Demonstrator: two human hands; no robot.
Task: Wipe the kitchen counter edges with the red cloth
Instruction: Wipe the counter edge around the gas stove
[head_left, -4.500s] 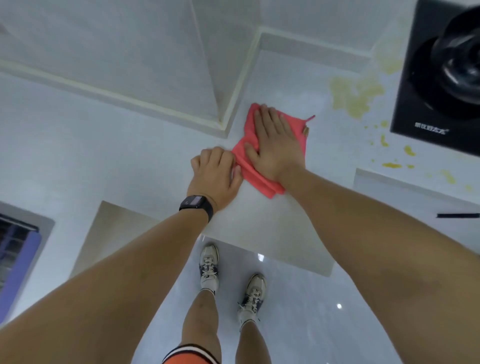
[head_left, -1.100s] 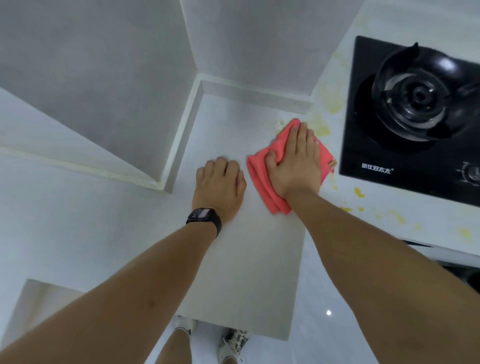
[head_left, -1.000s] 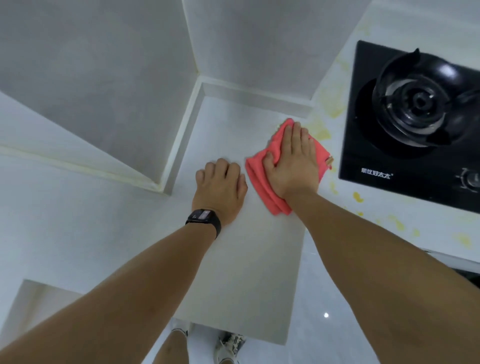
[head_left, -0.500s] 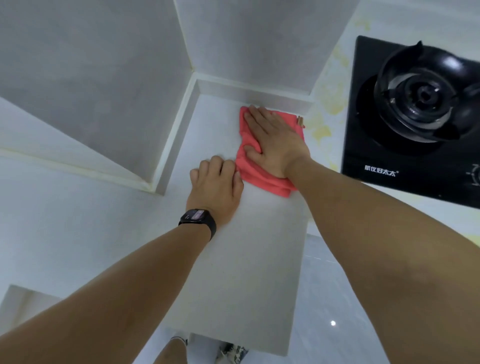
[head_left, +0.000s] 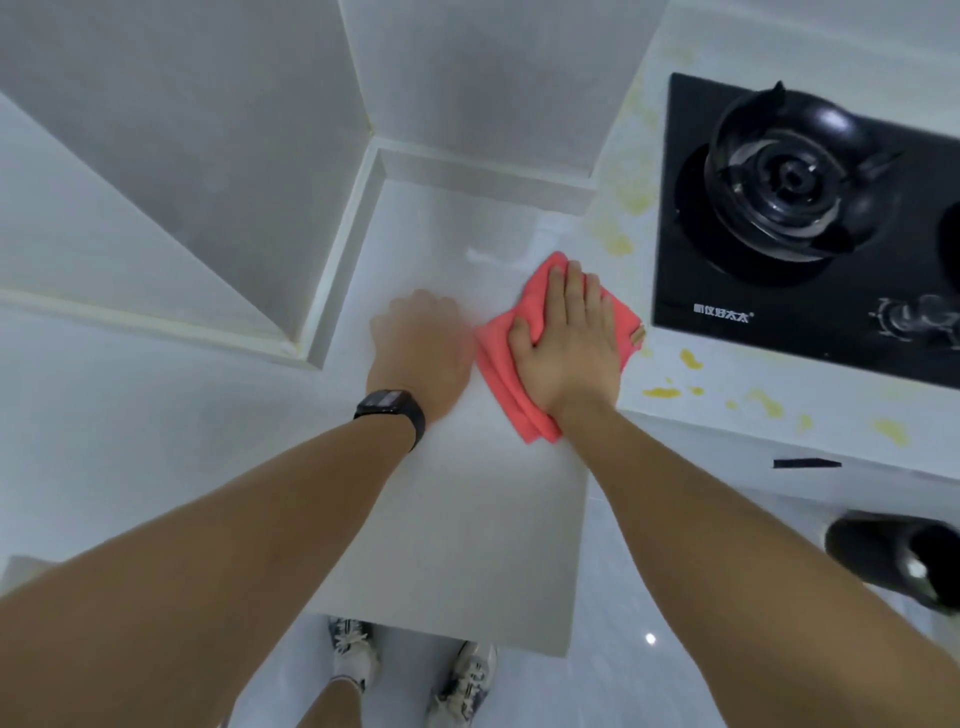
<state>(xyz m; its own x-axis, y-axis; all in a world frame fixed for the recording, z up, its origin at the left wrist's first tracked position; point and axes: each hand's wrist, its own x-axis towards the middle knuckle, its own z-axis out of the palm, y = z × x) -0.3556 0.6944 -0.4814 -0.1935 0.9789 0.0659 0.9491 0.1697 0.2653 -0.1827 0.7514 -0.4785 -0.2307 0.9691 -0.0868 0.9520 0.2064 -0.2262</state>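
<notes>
A folded red cloth (head_left: 501, 358) lies flat on the white kitchen counter (head_left: 457, 519), near its right-hand edge. My right hand (head_left: 569, 348) presses down on the cloth, palm flat and fingers pointing toward the wall. My left hand (head_left: 421, 348), with a black watch on its wrist, rests on the bare counter just left of the cloth; it is blurred and its fingers look curled under.
A black gas hob (head_left: 810, 228) with a burner sits to the right. Yellow stains (head_left: 662, 392) dot the counter in front of and beside it. Grey tiled walls form a corner behind. A black round object (head_left: 898, 561) is at the lower right, above the floor.
My right hand has dragged the cloth back from the wall corner toward me and to the right, near the hob. My left hand stayed in place on the counter.
</notes>
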